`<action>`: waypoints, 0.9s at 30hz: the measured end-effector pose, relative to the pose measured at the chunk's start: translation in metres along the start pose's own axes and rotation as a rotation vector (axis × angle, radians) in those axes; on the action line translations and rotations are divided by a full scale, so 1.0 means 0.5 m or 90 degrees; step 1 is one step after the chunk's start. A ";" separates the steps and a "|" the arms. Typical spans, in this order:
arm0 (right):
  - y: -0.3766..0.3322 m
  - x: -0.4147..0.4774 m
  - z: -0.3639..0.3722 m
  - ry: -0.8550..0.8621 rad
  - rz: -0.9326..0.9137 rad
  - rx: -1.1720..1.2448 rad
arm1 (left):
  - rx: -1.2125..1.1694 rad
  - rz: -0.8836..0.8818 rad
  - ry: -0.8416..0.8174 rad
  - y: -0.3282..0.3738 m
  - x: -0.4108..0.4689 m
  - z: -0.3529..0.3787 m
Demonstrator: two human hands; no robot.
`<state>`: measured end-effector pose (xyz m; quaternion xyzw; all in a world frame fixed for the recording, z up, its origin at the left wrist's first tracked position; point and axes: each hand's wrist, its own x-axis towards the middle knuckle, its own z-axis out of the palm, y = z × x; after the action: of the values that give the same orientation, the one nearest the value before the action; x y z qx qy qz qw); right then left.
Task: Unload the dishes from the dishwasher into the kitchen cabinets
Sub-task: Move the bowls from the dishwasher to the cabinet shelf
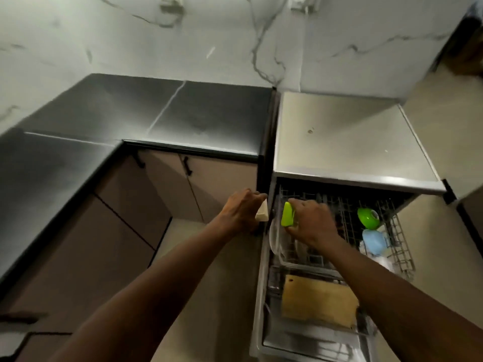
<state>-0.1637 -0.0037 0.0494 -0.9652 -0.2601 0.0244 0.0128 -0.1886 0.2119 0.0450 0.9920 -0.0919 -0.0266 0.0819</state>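
Note:
The dishwasher [352, 142] stands open at the right, its upper rack [400, 246] pulled out. My right hand [311, 223] grips a lime-green dish [287, 215] at the rack's left end. My left hand [241, 210] holds a cream-coloured dish [262, 215] just left of the dishwasher, in front of the lower cabinets. A green bowl [368, 218] and a light blue bowl [374, 241] sit at the rack's right. White plates [274, 237] stand upright on the left side. A wooden cutting board [317, 300] lies in the lower rack.
A dark L-shaped countertop [183, 116] runs along the marble wall on the left. Beige cabinet doors [167, 184] with black handles, all closed, sit beneath it. The dishwasher door [313, 343] hangs open toward me over the beige floor.

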 end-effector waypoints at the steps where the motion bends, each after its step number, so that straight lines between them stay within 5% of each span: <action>1: -0.040 0.002 -0.025 0.018 -0.009 -0.004 | 0.004 -0.004 0.010 -0.029 -0.029 -0.026; 14: -0.588 0.143 -0.292 0.240 -0.171 0.018 | 0.047 -0.168 0.200 -0.422 -0.406 -0.386; 27: -0.904 0.466 -0.369 0.307 -0.258 0.124 | 0.066 -0.222 0.284 -0.795 -0.377 -0.550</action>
<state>-0.1790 0.5019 0.2412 -0.8661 -0.4327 -0.1829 0.1707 -0.2843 0.6759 0.2563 0.9771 0.0991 0.1831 0.0436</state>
